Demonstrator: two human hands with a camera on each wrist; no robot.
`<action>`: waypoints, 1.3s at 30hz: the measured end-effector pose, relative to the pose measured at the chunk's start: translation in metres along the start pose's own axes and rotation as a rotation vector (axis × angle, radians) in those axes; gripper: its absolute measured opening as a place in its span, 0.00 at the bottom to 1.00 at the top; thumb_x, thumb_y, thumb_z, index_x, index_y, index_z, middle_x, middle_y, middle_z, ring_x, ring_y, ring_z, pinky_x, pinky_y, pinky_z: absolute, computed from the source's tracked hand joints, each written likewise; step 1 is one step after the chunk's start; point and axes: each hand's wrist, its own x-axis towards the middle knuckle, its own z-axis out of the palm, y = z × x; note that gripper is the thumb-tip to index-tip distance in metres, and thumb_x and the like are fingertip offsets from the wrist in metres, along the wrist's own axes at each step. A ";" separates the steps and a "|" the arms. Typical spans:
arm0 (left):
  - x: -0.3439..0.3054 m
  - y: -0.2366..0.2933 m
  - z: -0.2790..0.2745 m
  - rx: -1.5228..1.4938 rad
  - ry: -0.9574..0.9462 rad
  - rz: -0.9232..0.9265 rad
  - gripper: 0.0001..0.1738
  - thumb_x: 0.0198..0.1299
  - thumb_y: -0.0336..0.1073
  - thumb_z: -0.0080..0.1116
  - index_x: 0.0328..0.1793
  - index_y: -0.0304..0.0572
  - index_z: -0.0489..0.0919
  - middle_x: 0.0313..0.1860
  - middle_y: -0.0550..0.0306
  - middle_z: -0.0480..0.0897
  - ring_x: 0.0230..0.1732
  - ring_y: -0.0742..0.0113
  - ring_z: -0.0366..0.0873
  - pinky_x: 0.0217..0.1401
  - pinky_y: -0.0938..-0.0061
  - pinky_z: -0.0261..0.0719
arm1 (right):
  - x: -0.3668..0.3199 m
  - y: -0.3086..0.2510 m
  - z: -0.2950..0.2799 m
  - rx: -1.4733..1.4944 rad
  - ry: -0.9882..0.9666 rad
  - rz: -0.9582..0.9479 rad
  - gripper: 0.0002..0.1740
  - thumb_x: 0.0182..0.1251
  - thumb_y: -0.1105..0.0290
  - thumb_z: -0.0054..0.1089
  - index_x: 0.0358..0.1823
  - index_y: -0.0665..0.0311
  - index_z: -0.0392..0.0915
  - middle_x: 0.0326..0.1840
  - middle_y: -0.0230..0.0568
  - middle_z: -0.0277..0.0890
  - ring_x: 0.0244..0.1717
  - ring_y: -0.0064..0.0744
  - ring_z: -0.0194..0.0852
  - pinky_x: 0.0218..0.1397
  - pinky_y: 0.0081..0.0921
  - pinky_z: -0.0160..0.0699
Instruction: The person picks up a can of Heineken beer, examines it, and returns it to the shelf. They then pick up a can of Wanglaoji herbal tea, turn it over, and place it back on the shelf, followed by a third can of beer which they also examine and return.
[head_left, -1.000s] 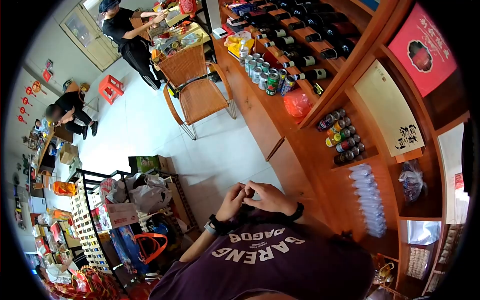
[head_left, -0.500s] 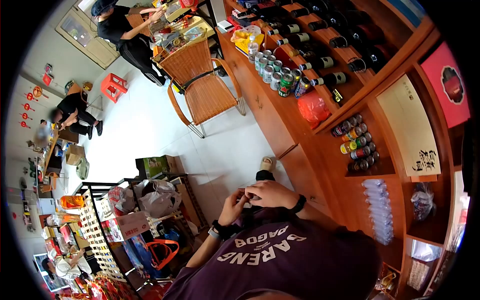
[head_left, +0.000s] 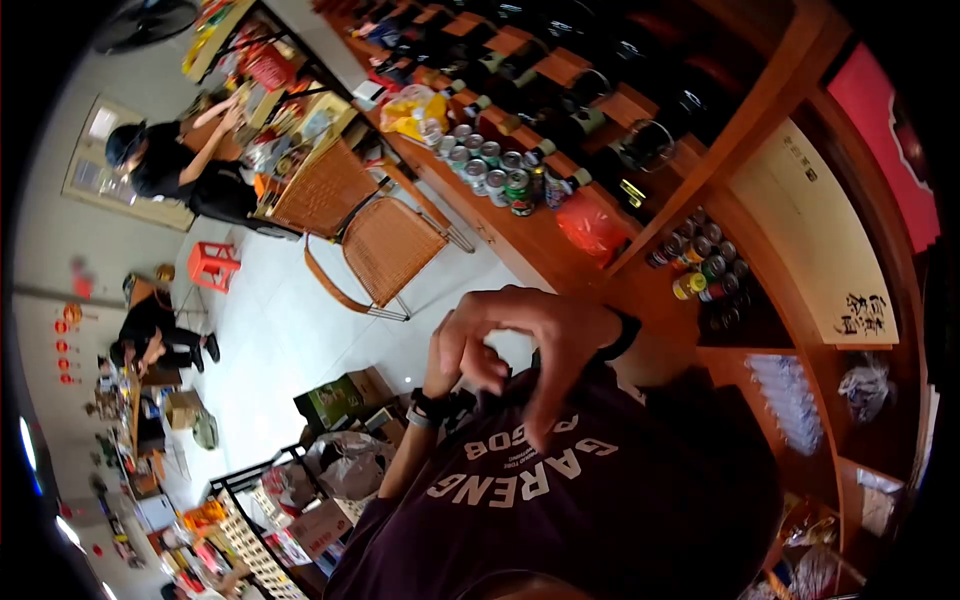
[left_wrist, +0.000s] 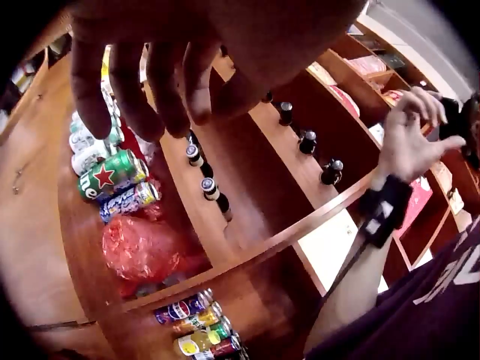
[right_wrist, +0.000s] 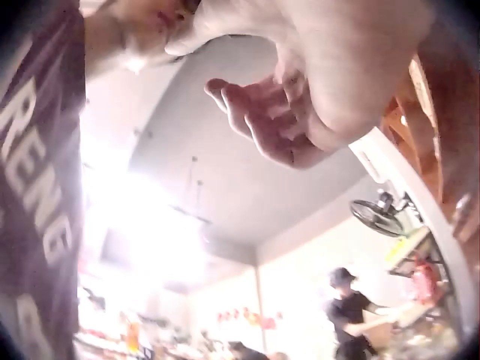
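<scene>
In the head view the right hand [head_left: 530, 325] is raised in front of the chest, its fingers bent loosely and its thumb apart from them. Behind its fingertips, partly hidden, is the left hand [head_left: 443, 365]. The left wrist view shows the left hand [left_wrist: 169, 67] with fingers hanging relaxed and nothing in them; the right hand [left_wrist: 411, 139] stands apart, curved and empty. Seen from the right wrist, the right hand [right_wrist: 300, 90] has half-curled fingers and holds nothing. A purple shirt [head_left: 600, 490] lies behind both hands.
A wooden cabinet [head_left: 640, 300] on the right holds bottles, drink cans [head_left: 518, 192] and a red plastic bag [head_left: 590, 225]. Beyond the hands stands a wicker chair [head_left: 392, 245]. Bags and boxes fill a rack [head_left: 250, 520] at lower left. A person in black [head_left: 185, 170] stands farther off.
The hands were together before the chest; now they are apart, the right one raised and larger in view. The head view has tilted and shifted, and the foot seen earlier is out of sight.
</scene>
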 end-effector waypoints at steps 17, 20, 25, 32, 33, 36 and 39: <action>0.188 -0.038 -0.005 0.701 -0.364 -0.035 0.05 0.67 0.28 0.63 0.47 0.36 0.82 0.39 0.55 0.87 0.39 0.69 0.85 0.40 0.73 0.84 | 0.046 -0.062 0.005 0.018 -0.068 -0.842 0.37 0.62 0.62 0.79 0.60 0.81 0.68 0.22 0.30 0.75 0.10 0.11 0.65 0.12 0.09 0.53; 0.231 -0.044 -0.018 0.682 -0.465 0.049 0.06 0.66 0.28 0.65 0.47 0.37 0.82 0.38 0.56 0.87 0.39 0.68 0.86 0.40 0.73 0.84 | 0.057 -0.074 -0.006 0.097 -0.086 -0.713 0.35 0.63 0.64 0.77 0.60 0.82 0.68 0.19 0.29 0.73 0.11 0.11 0.66 0.13 0.10 0.55; 0.296 -0.063 -0.045 0.770 -0.449 -0.006 0.13 0.66 0.32 0.67 0.54 0.39 0.79 0.41 0.55 0.85 0.42 0.63 0.85 0.44 0.70 0.84 | 0.073 -0.060 -0.026 -0.072 -0.110 -0.816 0.36 0.66 0.63 0.74 0.62 0.84 0.66 0.30 0.37 0.78 0.16 0.17 0.73 0.15 0.13 0.61; 0.327 -0.098 -0.074 0.683 -0.477 0.113 0.28 0.63 0.38 0.71 0.65 0.36 0.74 0.56 0.46 0.80 0.56 0.54 0.81 0.55 0.63 0.83 | 0.017 0.003 -0.048 -0.239 0.723 -0.215 0.11 0.70 0.72 0.69 0.49 0.69 0.82 0.28 0.28 0.77 0.26 0.18 0.72 0.36 0.18 0.72; 0.327 -0.099 -0.072 0.752 -0.472 0.165 0.29 0.62 0.38 0.71 0.66 0.36 0.74 0.58 0.46 0.79 0.57 0.53 0.81 0.55 0.63 0.83 | 0.004 0.015 -0.049 -0.221 0.840 -0.097 0.11 0.73 0.70 0.67 0.51 0.67 0.82 0.35 0.30 0.80 0.28 0.17 0.72 0.35 0.19 0.72; 0.334 -0.106 -0.069 0.836 -0.469 0.259 0.35 0.60 0.40 0.73 0.70 0.36 0.71 0.61 0.44 0.77 0.60 0.51 0.80 0.54 0.62 0.84 | -0.034 0.064 -0.050 -0.094 1.229 0.065 0.09 0.77 0.68 0.61 0.52 0.65 0.81 0.42 0.31 0.80 0.34 0.16 0.72 0.38 0.18 0.72; 0.336 -0.101 -0.058 0.626 -0.507 -0.147 0.45 0.58 0.44 0.75 0.76 0.33 0.64 0.64 0.38 0.75 0.63 0.44 0.79 0.58 0.58 0.81 | -0.056 0.090 -0.043 -0.109 1.552 0.103 0.08 0.78 0.69 0.57 0.49 0.66 0.79 0.39 0.28 0.76 0.39 0.17 0.70 0.44 0.19 0.71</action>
